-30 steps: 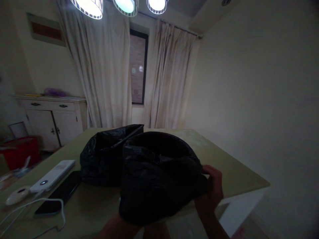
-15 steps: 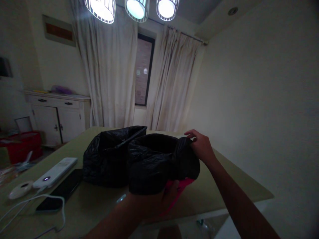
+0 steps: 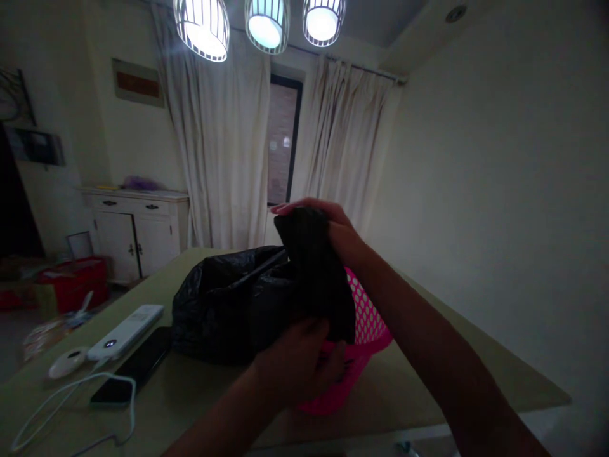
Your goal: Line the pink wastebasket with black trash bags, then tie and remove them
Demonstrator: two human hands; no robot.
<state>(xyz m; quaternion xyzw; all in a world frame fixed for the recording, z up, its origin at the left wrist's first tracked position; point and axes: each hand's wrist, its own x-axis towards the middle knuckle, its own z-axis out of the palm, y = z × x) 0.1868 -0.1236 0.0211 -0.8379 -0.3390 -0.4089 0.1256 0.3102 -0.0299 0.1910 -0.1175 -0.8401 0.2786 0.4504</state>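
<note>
Head view: right hand (image 3: 333, 231) raised, gripping black bag (image 3: 314, 273); left hand (image 3: 295, 368) clasps pink basket (image 3: 366, 324) rim

Both forearms look bare, seemingly no sleeves, in dim light.

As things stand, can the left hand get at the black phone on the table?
Probably yes. The left hand is busy at the pink basket and black bag, but the black phone lies in the open on the table to its left, only a white cable nearby.
</note>
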